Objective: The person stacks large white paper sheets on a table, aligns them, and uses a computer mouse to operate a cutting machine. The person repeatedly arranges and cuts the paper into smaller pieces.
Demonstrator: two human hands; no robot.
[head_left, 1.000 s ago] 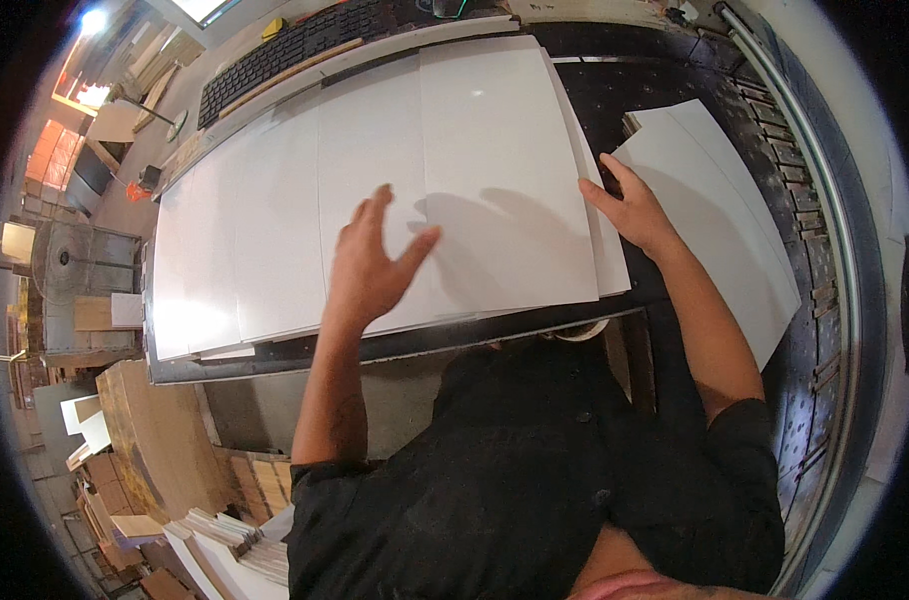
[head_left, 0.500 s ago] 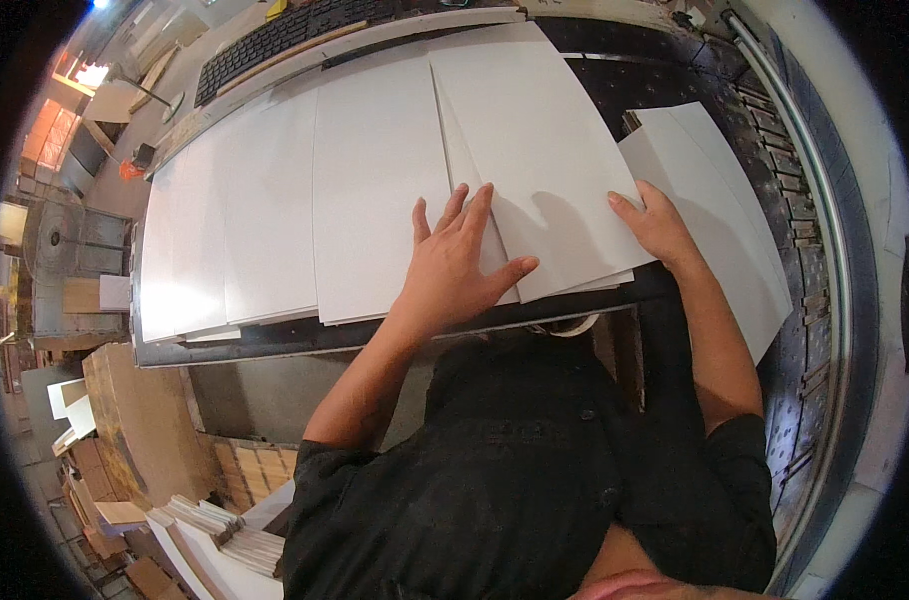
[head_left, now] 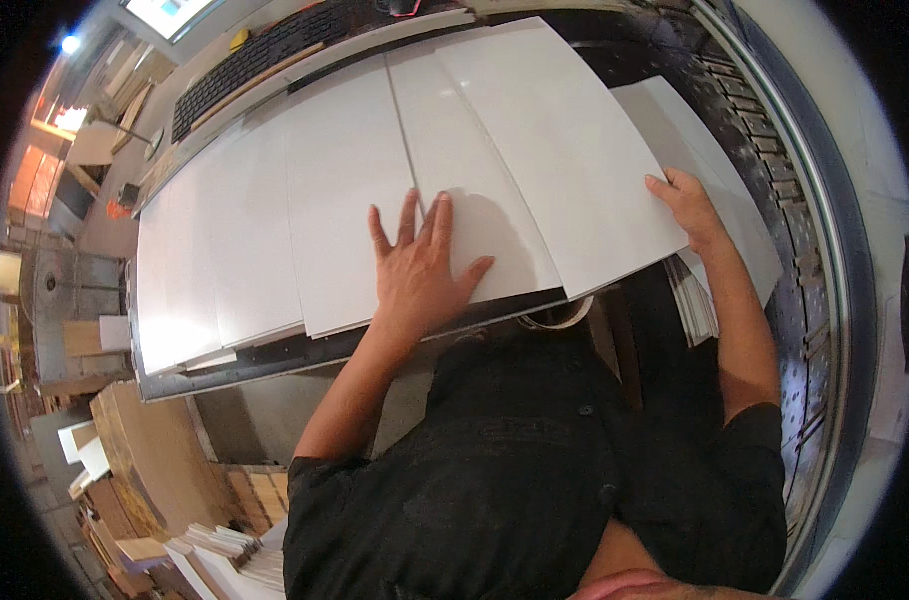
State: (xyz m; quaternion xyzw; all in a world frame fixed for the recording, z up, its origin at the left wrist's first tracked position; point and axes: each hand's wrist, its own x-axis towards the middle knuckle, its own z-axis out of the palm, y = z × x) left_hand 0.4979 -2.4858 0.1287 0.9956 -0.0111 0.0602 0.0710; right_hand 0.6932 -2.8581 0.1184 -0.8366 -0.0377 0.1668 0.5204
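Observation:
Several large white flat panels [head_left: 345,160] lie overlapping in a row across a dark table [head_left: 265,352]. With fingers spread, my left hand [head_left: 420,272] rests on the panels near a seam between two of them. My right hand [head_left: 693,212] pinches the right edge of the rightmost panel [head_left: 585,150] in the row, thumb on top and fingers hidden beneath. That panel partly covers its left neighbour [head_left: 495,225] and reaches out over a white stack [head_left: 693,300] to the right.
Behind the panels stand a black keyboard [head_left: 245,85] and a lit screen [head_left: 170,12]. A metal rail [head_left: 775,110] curves along the right side. A tan box [head_left: 155,460] and bundled white strips [head_left: 225,555] sit low at the left.
The panel in my right hand has slid right, widening the exposed part of the one beneath. My right hand went with it; my left hand appears further left as the view shifted.

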